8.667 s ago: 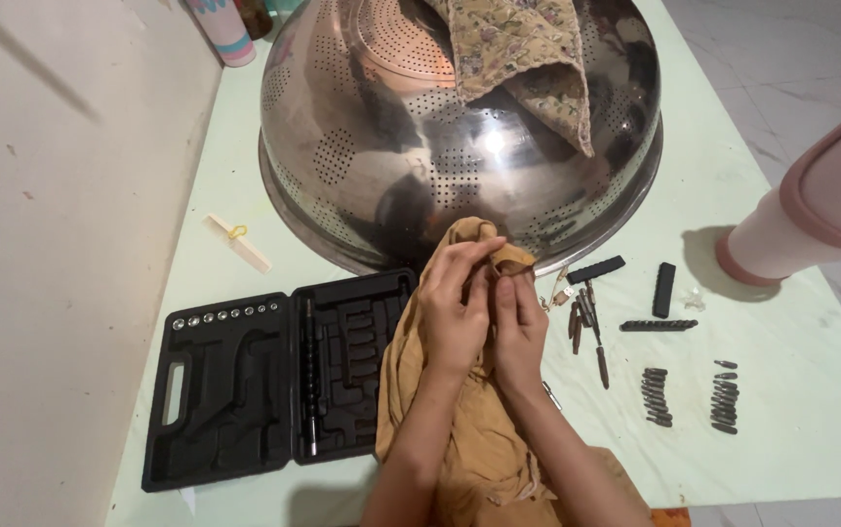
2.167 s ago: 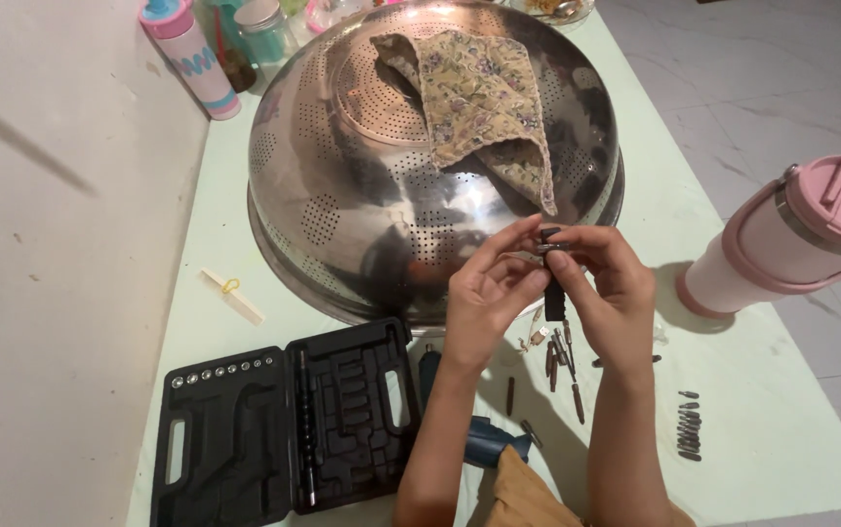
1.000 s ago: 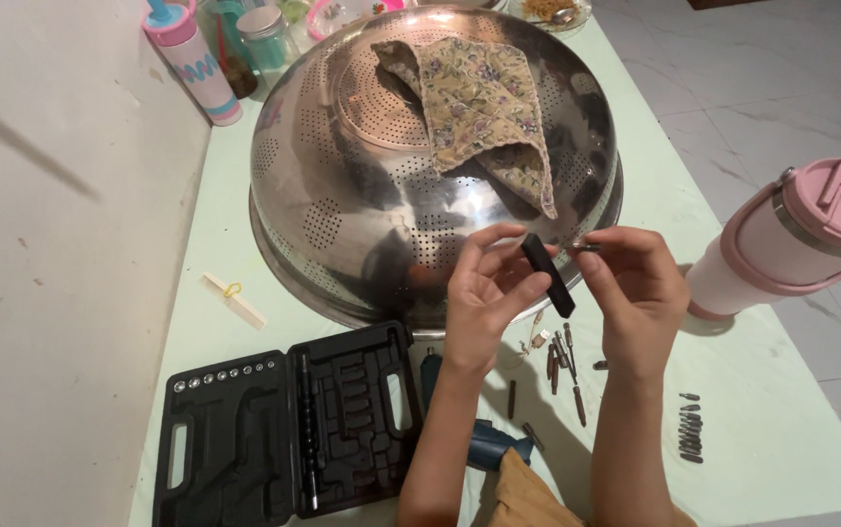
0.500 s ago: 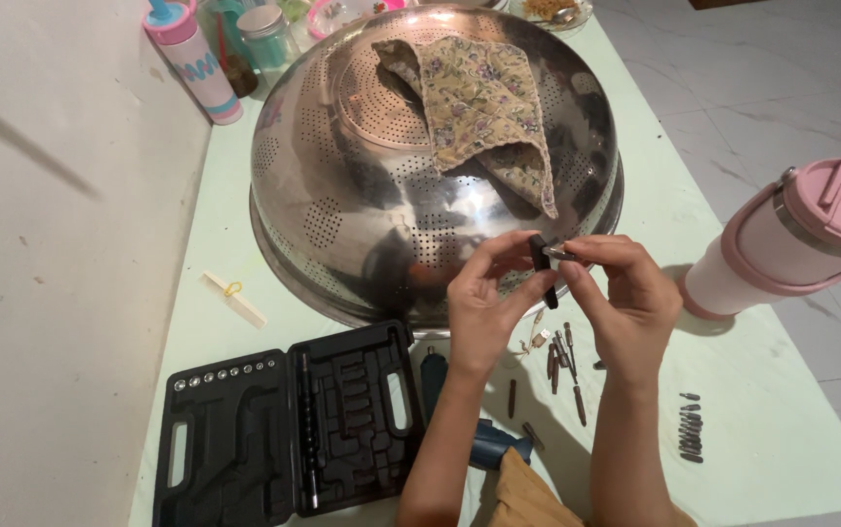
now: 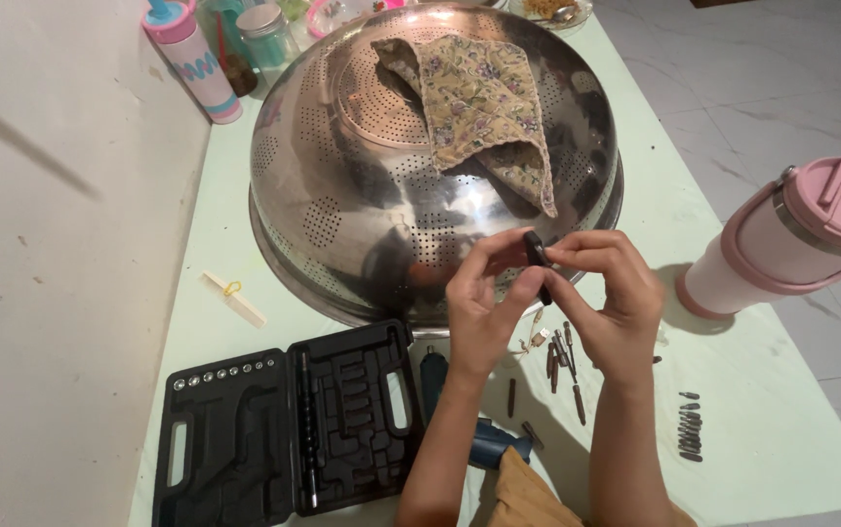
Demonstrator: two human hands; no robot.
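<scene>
Pinching a small black plastic bit holder (image 5: 538, 262) between thumb and fingers, the left hand (image 5: 484, 307) keeps it raised above the pale green table (image 5: 781, 429), just in front of the rim of the big upturned perforated steel colander (image 5: 372, 195). The right hand (image 5: 611, 293) has its fingertips closed narrowly against the upper end of that holder, as if seating something small there; whether a bit sits between those fingertips cannot be told, since the fingers cover the spot. Below the hands, a loose cluster of dark screwdriver bits and drill pieces (image 5: 562, 356) lies on the table, and a neat row of short dark bits (image 5: 690, 427) lies apart to the right, so judging by these, much of the loose hardware is not yet gathered. The open black moulded plastic tool case (image 5: 284, 420) lies to the left with most of its recesses unfilled, only a line of small silver sockets (image 5: 225, 371) and a long shaft set in it. A blue-handled power screwdriver (image 5: 469, 429) rests beside the case, partly under the left forearm, with a mustard-yellow cloth (image 5: 528, 493) at the near edge. A folded floral cloth (image 5: 484, 98) drapes the colander, and a large pink lidded tumbler (image 5: 801, 239) stands at the right.
</scene>
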